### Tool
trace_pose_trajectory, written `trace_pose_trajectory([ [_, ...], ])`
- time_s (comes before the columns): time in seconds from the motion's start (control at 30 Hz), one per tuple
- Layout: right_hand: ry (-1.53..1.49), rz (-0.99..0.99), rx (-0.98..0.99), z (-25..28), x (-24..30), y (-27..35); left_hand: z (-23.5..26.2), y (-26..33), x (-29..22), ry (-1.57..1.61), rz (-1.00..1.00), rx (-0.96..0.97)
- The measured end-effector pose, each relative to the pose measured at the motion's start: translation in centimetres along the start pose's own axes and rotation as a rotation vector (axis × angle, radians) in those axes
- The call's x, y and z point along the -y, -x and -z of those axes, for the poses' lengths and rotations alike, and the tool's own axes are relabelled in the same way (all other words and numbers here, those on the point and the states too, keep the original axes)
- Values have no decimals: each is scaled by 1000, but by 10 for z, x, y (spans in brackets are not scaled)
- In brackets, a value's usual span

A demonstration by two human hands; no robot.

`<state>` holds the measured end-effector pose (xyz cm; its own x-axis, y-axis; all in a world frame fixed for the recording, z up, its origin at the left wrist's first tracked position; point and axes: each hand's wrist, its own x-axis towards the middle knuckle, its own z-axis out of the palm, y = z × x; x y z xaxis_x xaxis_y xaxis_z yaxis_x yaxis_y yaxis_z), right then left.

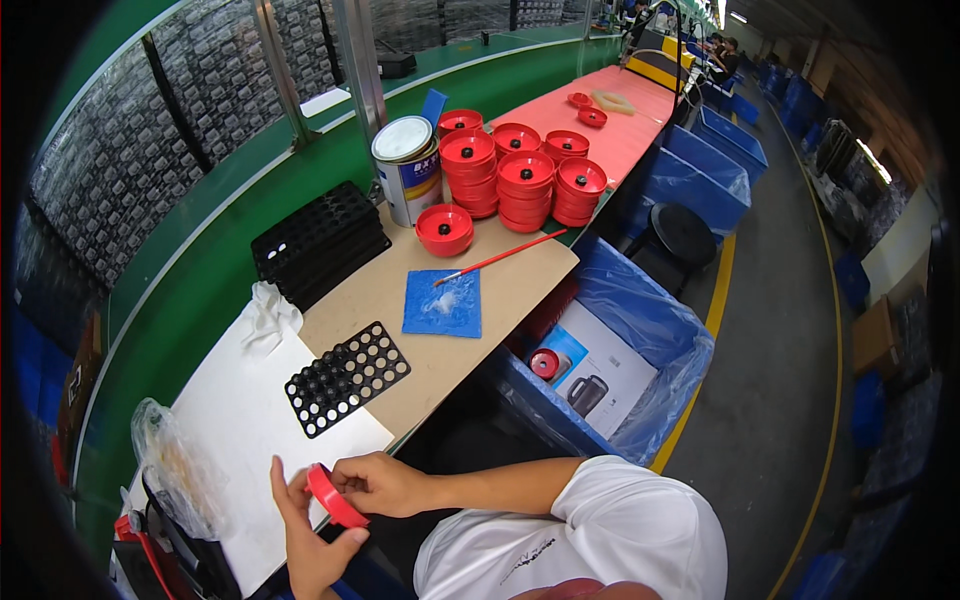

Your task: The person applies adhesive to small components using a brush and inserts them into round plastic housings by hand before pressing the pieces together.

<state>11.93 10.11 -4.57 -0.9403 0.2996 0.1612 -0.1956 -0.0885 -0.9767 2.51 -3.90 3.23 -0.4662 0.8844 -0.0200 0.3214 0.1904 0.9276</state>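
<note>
My left hand (312, 540) grips a round red plastic cup-shaped part (338, 497) tilted on edge over the front of the bench, thumb below and fingers round its rim. The curled fingers of my right hand (385, 484) reach into the side of the part facing me; their tips are hidden, so what they pinch does not show. Just beyond lies a black tray (348, 378) with small black knobs in some of its holes. Farther off, a single red part (444, 230) with a black centre stands before several stacks of red parts (525, 185).
A blue pad (441, 303) with whitish smears carries the tip of a red brush (510, 255). Behind it are a metal can (408, 170) and stacked black trays (318, 240). A white cloth (270, 318) and plastic bag (180, 470) lie left. Right stands a lined blue bin (640, 300).
</note>
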Motion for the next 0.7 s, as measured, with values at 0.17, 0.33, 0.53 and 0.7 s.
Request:
trace_pose_trajectory([
  [0.17,53,91,-67,0,6,0,-7,-4,1,143,1,-39],
  [0.33,-32,1,0,0,-3,1,-4,-3,8,31,-41,-21],
  [0.53,17,73,-60,1,7,3,-3,-5,5,345,209,-3],
  [0.7,-103,77,-81,-4,-4,6,-3,1,11,-142,-259,-37],
])
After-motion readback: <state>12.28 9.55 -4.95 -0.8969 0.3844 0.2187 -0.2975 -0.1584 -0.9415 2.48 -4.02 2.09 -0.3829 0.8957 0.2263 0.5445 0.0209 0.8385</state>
